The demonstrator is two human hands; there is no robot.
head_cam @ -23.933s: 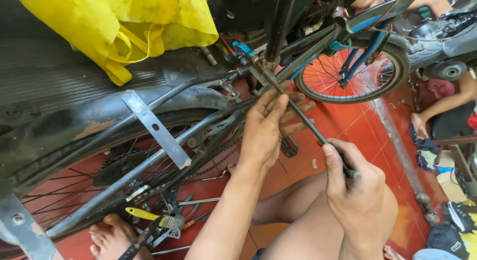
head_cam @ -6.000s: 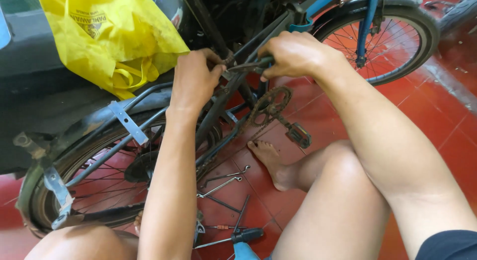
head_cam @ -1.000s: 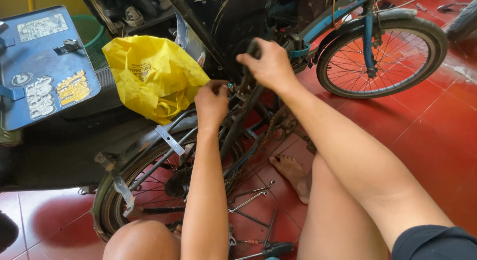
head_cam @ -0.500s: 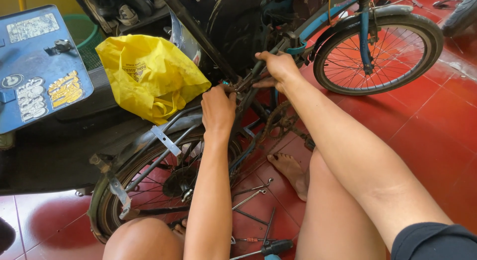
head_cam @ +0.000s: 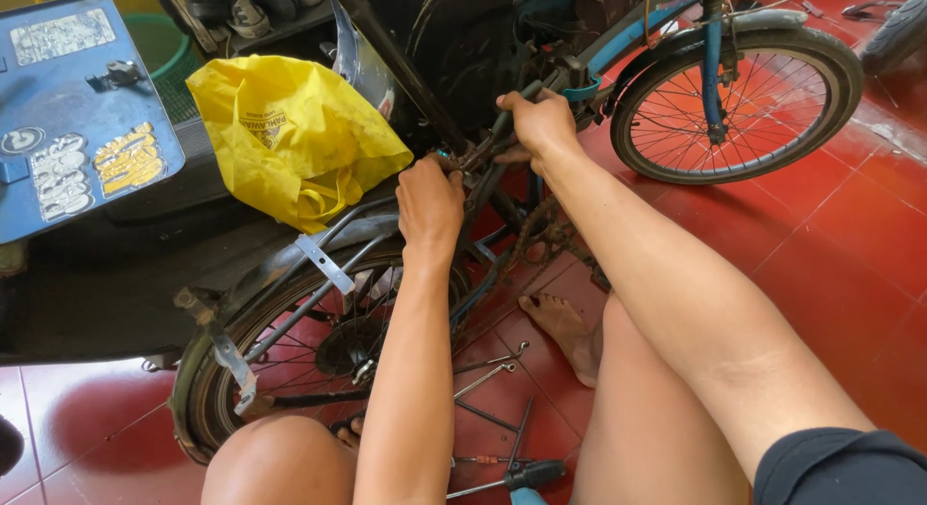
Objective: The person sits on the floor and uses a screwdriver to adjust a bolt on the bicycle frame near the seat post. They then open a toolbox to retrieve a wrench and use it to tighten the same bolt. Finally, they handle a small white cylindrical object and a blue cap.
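Bicycle (head_cam: 579,128) is seen lying inverted on the red tiled floor (head_cam: 850,273), its long axis running from the rear wheel (head_cam: 290,360) at the near left up to the front wheel (head_cam: 739,90) at the far right, so that the front end points far right. The blue frame tube (head_cam: 632,27) slopes along that same line. The left hand (head_cam: 430,201) is pressed against the dark frame just above the rear wheel, its fingers curled closed on a small part there; exactly what is pinched cannot be told. The right hand (head_cam: 541,124) is clenched around a slim dark bar-shaped tool (head_cam: 502,128) beside the frame, slightly farther and to the right of the left hand. The rusty chain and crank (head_cam: 541,235) hang just below the two hands. One yellow plastic bag (head_cam: 290,138) is draped over the rear carrier at the left, and one blue box lid with stickers (head_cam: 77,109) lies at the far left. Two wheels are counted on the bicycle, and part of a further tyre (head_cam: 898,27) shows at the far right edge. On the floor near the rear wheel a few spanners (head_cam: 488,370) and one screwdriver with a dark handle (head_cam: 517,476) are scattered. A bare foot (head_cam: 565,331) rests on the tiles between the knees.
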